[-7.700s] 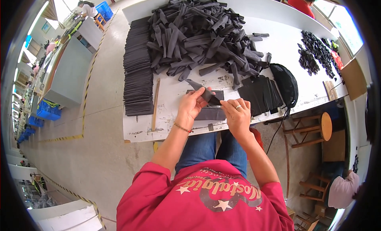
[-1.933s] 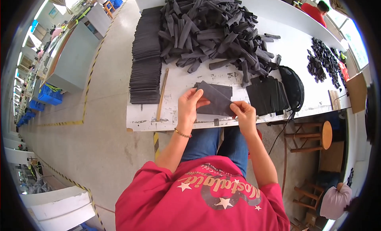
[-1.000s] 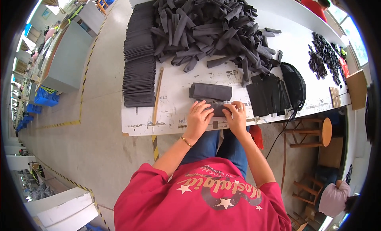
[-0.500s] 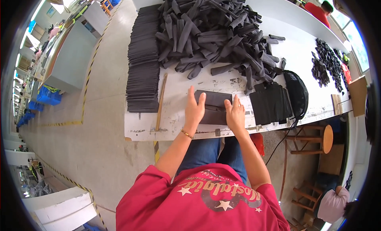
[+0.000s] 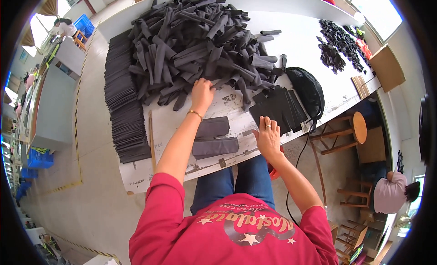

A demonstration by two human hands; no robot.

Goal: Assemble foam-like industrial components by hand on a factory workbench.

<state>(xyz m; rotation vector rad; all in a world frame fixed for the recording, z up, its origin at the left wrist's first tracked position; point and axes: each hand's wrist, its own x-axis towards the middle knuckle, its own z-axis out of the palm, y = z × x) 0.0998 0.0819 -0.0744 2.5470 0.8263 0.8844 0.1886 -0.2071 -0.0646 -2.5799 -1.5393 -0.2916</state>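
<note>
My left hand (image 5: 202, 95) is at the near edge of a big heap of dark grey rolled fabric pieces (image 5: 182, 51). Its fingers are curled and closed around the end of one rolled piece (image 5: 221, 82). My right hand (image 5: 269, 136), fingers stretched out, rests at the near edge of some flat black sheets (image 5: 277, 111), which lie overlapped like a fan. Between my arms a dark grey fabric piece (image 5: 215, 148) lies flattened on the white table (image 5: 170, 124), with a seam or fold across its middle.
A long row of stacked dark fabric pieces (image 5: 123, 96) runs along the table's left side, with a thin wooden stick (image 5: 152, 142) beside it. A black mesh-covered round object (image 5: 306, 93) with a cable stands right of the sheets. Wooden stools (image 5: 358, 128) are at the right.
My hands have left the flattened fabric piece. The left went forward to the heap, the right moved right to the black sheets. The whole view has turned.
</note>
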